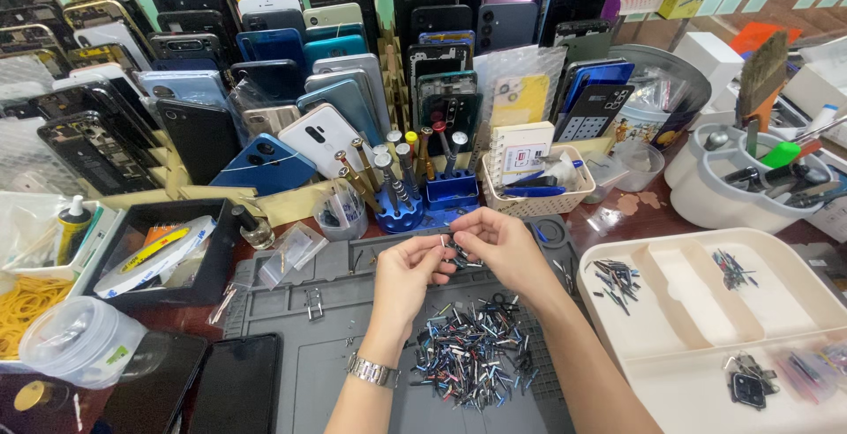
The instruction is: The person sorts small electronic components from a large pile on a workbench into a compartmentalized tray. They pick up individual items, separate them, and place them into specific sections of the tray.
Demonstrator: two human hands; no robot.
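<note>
above a heap of small metal sim trays [472, 350] on a grey work mat [335, 346], left hand [408, 277] and right hand [501, 242] raised together, fingertips pinched shut on a few trays [457, 253]. likely light, thin, stiff and easily bent; best gripped by the long edges. beige sorting tray [697, 355] alongside.

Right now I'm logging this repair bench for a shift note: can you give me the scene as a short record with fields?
Left hand: pinching small metal pieces at fingertips, watch on wrist
Right hand: fingers meeting the left hand's
Below hands: pile of small SIM trays on grey work mat
Right: cream divided tray, a few sorted pieces
Behind: blue screwdriver stand, rows of phone back covers
</note>
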